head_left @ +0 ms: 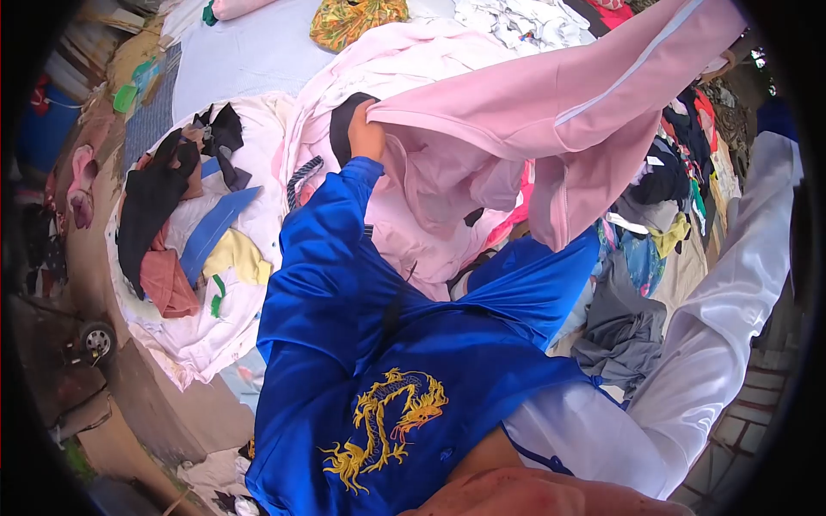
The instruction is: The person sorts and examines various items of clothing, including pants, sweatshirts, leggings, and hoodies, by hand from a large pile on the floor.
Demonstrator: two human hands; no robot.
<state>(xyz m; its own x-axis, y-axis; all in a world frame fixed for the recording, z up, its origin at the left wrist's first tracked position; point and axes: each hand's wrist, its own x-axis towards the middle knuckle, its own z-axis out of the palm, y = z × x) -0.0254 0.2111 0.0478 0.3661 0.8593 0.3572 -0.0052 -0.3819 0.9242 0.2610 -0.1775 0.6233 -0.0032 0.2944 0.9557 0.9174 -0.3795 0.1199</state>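
A pink garment with a white stripe (594, 95) is stretched across the upper middle, one end lifted toward the upper right. My left hand (366, 133), in a blue sleeve, is closed on its near left edge, beside a dark band of cloth (342, 129). At the far upper right my right hand (721, 65), partly hidden, grips the raised end; its arm has a white sleeve. Below the garment spreads a pale pink cloth (318, 77), and a dark patterned cord (301, 179) lies near my left wrist.
To the left, a white cloth (155, 348) bears a pile of black, blue, red and yellow pieces. More mixed clothes (658, 185) are heaped on the right, with a grey garment (615, 327) nearer. A yellow patterned bundle (357, 21) and white scraps (525, 24) lie at the back.
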